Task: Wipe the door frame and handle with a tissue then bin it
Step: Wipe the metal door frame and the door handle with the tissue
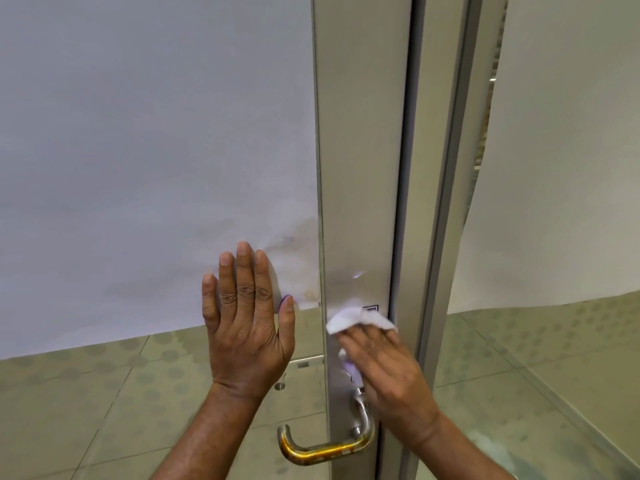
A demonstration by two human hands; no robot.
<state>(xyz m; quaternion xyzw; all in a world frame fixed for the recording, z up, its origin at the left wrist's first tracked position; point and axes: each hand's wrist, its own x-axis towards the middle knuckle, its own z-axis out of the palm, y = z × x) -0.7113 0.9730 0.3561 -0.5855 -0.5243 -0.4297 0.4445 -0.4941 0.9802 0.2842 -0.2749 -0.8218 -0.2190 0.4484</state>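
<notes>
Head view: lower centre, the left hand (247, 327) lies flat on the papered glass (138, 168), fingers spread open. Lower right of it, the right hand (388, 372) presses a white tissue (356, 320) against the metal frame (360, 168), just above the handle (325, 445).
</notes>
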